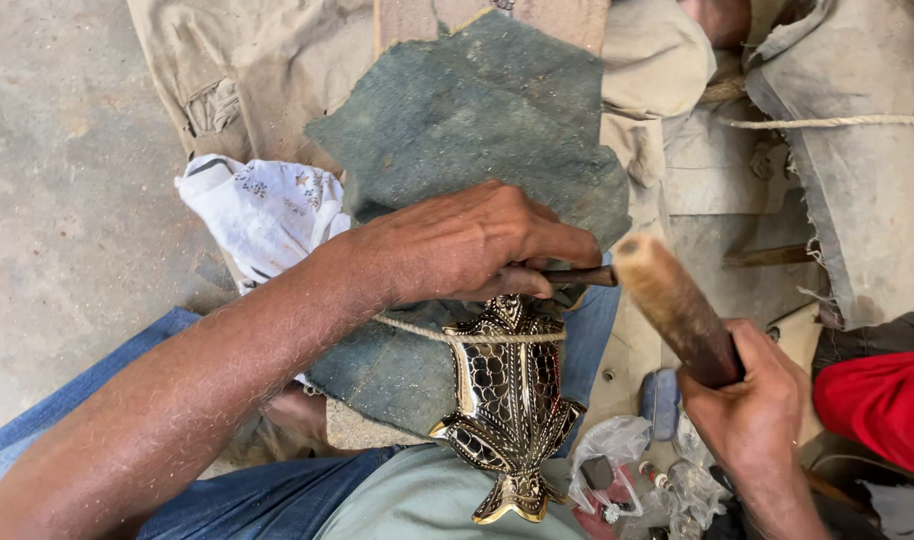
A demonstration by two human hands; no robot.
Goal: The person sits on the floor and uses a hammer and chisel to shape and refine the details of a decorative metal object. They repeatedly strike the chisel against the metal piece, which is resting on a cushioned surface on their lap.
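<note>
**Brass turtle figure held down by a cord, with chisel and mallet over it**

Brass turtle figure (508, 405), gold with a black-filled scale pattern on its shell, lies near the centre of the view on a grey-green cloth pad (477, 130) spread over the person's lap. A pale cord (467, 337) runs across the far end of the figure, touching it and pinning it against the pad.

At the far left is bare concrete floor (67, 200). Just right of it a crumpled white patterned cloth (262, 210) lies against the left edge of the pad. The person's left hand (467, 245) comes in from the near left, with its forearm crossing blue denim, and rests on the pad just beyond the figure. Its fingers are closed around a thin dark chisel (582, 276), which lies nearly level and sticks out to the right; whether its tip touches the brass cannot be told.

Right of the chisel, the right hand (752, 405) is clenched on the lower end of a wooden mallet (672, 305), whose blurred, rounded head is just beside the chisel's end. Near the right hand, small clear plastic bags (612, 455) lie beside the lap. At the right edge, red fabric (882, 405) shows beneath a grey canvas sheet (857, 150).
</note>
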